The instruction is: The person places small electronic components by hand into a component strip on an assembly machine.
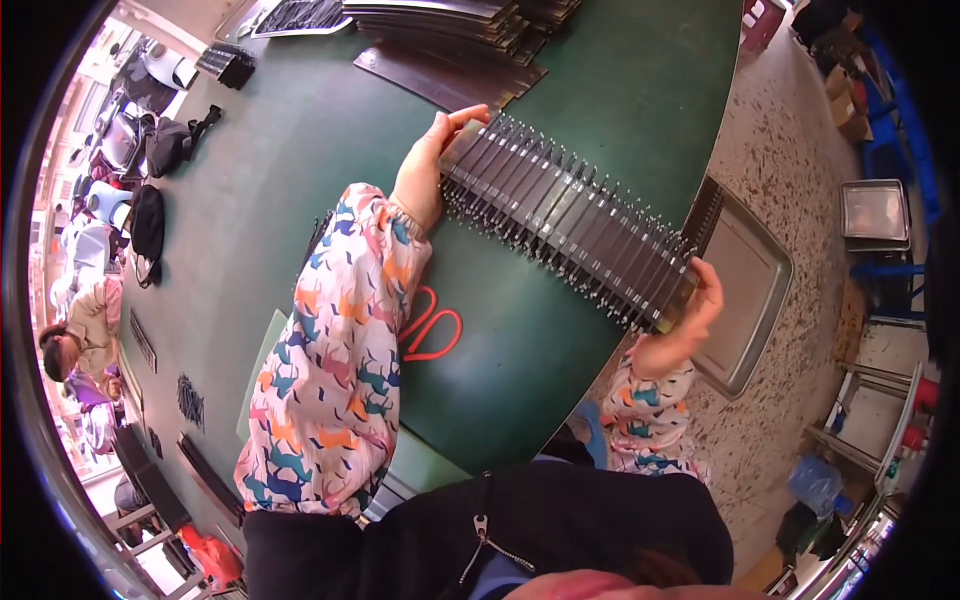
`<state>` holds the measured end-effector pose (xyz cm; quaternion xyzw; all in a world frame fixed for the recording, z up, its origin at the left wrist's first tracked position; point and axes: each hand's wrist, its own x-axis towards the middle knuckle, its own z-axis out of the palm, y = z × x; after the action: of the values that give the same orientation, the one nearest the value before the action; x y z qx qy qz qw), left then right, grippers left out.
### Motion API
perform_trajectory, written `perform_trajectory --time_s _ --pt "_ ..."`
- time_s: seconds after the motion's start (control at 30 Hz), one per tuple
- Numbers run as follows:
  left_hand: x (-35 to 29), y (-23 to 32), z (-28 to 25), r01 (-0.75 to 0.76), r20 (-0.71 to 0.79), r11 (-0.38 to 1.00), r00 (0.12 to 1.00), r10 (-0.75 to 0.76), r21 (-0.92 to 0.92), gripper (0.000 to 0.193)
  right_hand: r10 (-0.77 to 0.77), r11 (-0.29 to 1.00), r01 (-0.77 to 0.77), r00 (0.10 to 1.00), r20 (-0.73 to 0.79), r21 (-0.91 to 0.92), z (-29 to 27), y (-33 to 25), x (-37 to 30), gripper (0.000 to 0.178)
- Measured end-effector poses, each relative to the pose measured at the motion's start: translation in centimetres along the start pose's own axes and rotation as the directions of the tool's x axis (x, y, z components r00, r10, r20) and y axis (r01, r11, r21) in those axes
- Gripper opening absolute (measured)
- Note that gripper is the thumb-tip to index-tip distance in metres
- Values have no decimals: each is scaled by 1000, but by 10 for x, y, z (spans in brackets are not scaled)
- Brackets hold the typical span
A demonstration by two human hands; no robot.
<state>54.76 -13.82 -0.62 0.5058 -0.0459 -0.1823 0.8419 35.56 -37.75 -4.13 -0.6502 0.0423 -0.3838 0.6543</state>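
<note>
Both hands hold a long dark strip-shaped board (565, 215) slantwise above the green table. Many thin black parts lie side by side across it, their small pale-tipped ends sticking out along both long edges. My left hand (425, 165) grips the upper left end, with its thumb and fingers round the corner. At the lower right end, my right hand (685, 325) curls its fingers about the edge, beyond the table's side. Red-handled scissors (440, 340) lie under the board, partly hidden by my left sleeve.
Stacked dark flat plates (440, 12) stand at the far side, with a loose plate (450, 75) before them. A metal tray (765, 300) sits past the table's right edge. Black bags (148, 225) lie left, where a person (85, 340) sits.
</note>
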Motion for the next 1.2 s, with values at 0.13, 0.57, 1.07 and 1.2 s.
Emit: perform_trajectory --time_s 0.13,0.57,1.07,1.2 --pt "-4 3 -9 -43 7 992 999 42 117 49 -32 977 20 998 -54 -212 2 4 7 59" --pt "-4 2 -5 -80 14 997 997 80 6 46 -29 1000 29 996 -85 0 4 20 13 52" --pt "5 65 -36 -290 294 68 883 -366 955 93 381 888 -321 914 -136 330 -5 24 21 55" --pt "28 68 -35 -442 348 -82 797 -494 893 107 427 855 -354 896 -125 379 5 8 19 53"
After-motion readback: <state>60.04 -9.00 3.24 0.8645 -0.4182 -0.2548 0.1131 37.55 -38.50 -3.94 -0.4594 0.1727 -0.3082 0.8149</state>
